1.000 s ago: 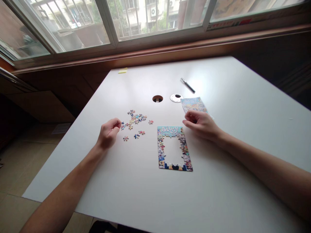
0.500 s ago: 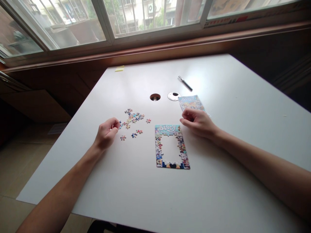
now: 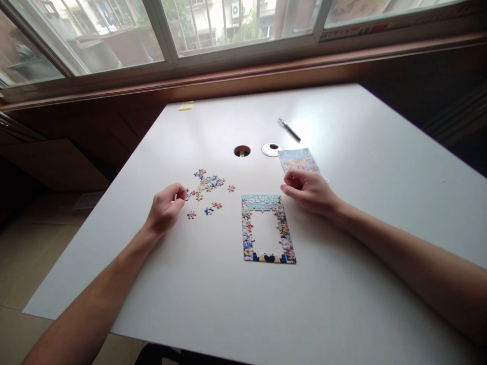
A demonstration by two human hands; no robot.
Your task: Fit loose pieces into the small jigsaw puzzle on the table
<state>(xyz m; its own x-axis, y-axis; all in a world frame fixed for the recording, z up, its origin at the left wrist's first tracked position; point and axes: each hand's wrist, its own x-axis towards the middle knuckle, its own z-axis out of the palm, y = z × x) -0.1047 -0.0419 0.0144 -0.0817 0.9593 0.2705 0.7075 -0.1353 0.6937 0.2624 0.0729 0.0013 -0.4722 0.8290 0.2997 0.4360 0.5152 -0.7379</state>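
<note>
My left hand (image 3: 166, 207) rests at the left edge of a loose heap of small jigsaw pieces (image 3: 210, 183), its fingers curled. A bluish piece shows right at the fingertips; whether they grip it I cannot tell. Several single pieces, such as a pinkish one (image 3: 191, 215), lie just right of the hand. My right hand (image 3: 309, 190) is a loose fist on the table, with nothing visible in it, overlapping the near edge of a printed picture card (image 3: 299, 159). Between the hands lies a partly assembled jigsaw puzzle (image 3: 262, 202), its border joined around an unfilled middle.
The white table (image 3: 190, 289) has a round cable hole (image 3: 242, 151) with its metal cover (image 3: 271, 149) beside it. Farther back lies a dark pen (image 3: 289, 130). Yellow tape (image 3: 186, 106) sticks to the far left edge, below the window (image 3: 243, 25).
The whole view has shifted very slightly. Both hands and the puzzle pieces keep their places on the table.
</note>
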